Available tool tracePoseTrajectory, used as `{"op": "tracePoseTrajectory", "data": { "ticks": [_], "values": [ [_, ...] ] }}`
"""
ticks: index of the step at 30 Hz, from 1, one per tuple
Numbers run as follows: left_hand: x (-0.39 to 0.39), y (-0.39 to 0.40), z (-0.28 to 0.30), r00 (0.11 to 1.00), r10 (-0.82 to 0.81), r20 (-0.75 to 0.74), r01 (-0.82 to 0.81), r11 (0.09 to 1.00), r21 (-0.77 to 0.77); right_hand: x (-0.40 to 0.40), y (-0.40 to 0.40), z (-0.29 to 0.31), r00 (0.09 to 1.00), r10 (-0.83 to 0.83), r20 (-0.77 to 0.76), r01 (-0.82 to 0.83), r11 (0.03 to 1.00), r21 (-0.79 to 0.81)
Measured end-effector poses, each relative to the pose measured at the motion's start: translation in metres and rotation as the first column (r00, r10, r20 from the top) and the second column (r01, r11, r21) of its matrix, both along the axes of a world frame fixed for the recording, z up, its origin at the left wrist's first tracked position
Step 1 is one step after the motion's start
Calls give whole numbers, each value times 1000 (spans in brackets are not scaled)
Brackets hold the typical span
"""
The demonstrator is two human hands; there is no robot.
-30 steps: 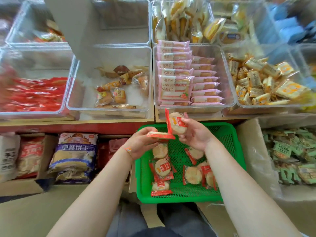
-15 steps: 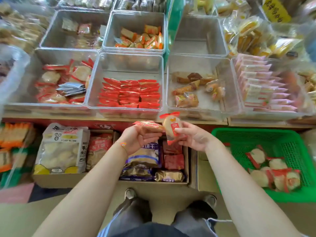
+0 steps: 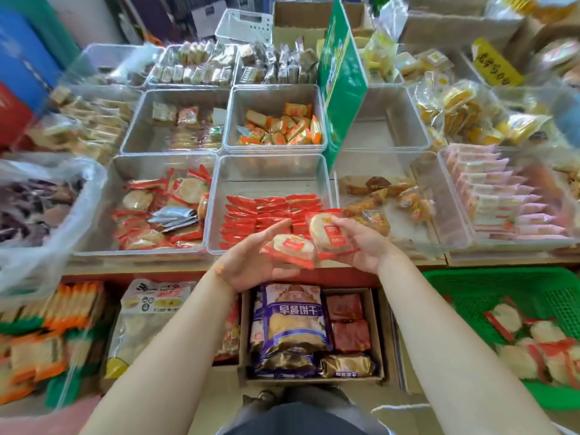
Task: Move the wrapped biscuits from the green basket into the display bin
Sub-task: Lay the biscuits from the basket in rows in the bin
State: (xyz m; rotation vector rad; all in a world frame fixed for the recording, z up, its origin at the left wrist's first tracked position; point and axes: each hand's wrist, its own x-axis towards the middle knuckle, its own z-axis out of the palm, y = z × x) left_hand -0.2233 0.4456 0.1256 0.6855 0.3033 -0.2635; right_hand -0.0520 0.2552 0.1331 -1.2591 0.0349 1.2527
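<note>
My left hand (image 3: 251, 262) holds a wrapped round biscuit (image 3: 290, 248) in a red-edged clear wrapper, lying flat. My right hand (image 3: 361, 246) grips a second wrapped biscuit (image 3: 326, 235), tilted upright. Both hands hover at the front edge of the shelf, just before a clear bin of red packets (image 3: 273, 174). Left of that stands a clear display bin (image 3: 125, 171) with several of the same round biscuits. The green basket (image 3: 489, 287) sits low at the right with several wrapped biscuits (image 3: 546, 334) inside.
Many clear bins of wrapped snacks fill the shelf. A green sign (image 3: 342, 76) stands between the bins. A cardboard box with bagged snacks (image 3: 292, 324) sits below the shelf, and a clear plastic bag (image 3: 40, 221) bulges at the left.
The view has swung left, so the green basket went from centre to far right. Both hands carried their biscuits from over the basket up to the shelf's front edge.
</note>
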Motion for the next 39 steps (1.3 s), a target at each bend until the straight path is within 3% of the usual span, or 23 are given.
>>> {"op": "tracePoseTrajectory", "data": {
  "ticks": [2,5,9,13,18,22,28,31,35,37,39],
  "values": [
    [11,13,10,989,111,-94,-102,990,101,5,18,3,1000,-10,3,10,1000,26],
    [23,36,14,940,269,-212,-176,910,375,11,44,6,1000,13,-28,-11,998,65],
    [26,62,9,892,416,-175,-298,834,464,21,68,5,999,6,-43,-1,993,117],
    [26,81,7,835,503,-225,-325,779,537,32,87,-6,1000,-21,19,20,998,53],
    [34,120,-7,785,602,-146,-334,610,718,37,119,-10,992,-64,110,67,998,-20],
    [51,150,-10,780,626,-15,-352,458,816,43,156,-13,961,-179,213,206,972,-111],
    [95,184,-16,869,466,166,-260,145,955,57,200,-28,794,-108,598,363,873,-325],
    [118,197,-38,957,252,143,-114,-126,985,66,213,-34,719,-53,693,382,863,-331],
    [141,205,-64,1000,-17,-25,15,-446,895,76,225,-43,637,72,767,361,852,-380],
    [145,205,-71,985,-79,-155,65,-656,752,77,229,-52,617,132,776,335,848,-411],
    [148,206,-76,962,-77,-262,111,-767,632,78,232,-62,605,200,770,295,843,-451]
  ]
}}
